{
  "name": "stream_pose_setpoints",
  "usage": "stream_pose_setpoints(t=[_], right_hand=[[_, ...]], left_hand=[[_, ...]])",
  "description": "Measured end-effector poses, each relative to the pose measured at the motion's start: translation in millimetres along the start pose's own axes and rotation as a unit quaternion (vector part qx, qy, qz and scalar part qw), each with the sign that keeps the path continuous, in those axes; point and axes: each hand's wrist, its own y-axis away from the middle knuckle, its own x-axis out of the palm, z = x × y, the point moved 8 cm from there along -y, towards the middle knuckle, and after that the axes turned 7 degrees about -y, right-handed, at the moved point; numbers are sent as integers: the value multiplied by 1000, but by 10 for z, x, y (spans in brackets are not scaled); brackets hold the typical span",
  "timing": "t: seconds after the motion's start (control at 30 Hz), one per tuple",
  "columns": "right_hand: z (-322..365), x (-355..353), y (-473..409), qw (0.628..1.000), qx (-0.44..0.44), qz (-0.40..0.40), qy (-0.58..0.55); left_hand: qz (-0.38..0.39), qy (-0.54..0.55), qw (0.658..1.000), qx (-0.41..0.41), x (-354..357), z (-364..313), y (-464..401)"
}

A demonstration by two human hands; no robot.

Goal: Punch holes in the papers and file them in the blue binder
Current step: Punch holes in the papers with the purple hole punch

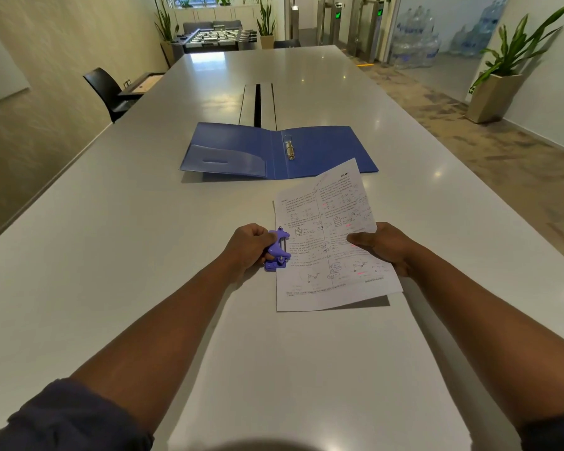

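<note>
The blue binder (241, 151) lies open and flat on the long grey table (111, 222), its metal ring clip (289, 148) showing on the spine. Nearer me, my left hand (248, 249) grips a small purple hole punch (277, 252) whose mouth sits on the left edge of a printed paper sheet (326, 242). My right hand (385, 245) holds the sheet's right edge, thumb on top, lifting that side a little off the table. The paper's far corner reaches over the binder's near edge.
A cable slot (258, 104) runs down the table's middle beyond the binder. A black chair (108, 89) stands at the left edge. Potted plants (502, 79) and stacked water bottles (417, 43) are off to the right, away from the table.
</note>
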Motion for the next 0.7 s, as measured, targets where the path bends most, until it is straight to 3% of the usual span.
stream_pose_setpoints(t=[0.7], right_hand=[[-24, 11, 15, 1000, 1, 10, -13]], left_hand=[[15, 7, 1000, -17, -4, 10, -9]])
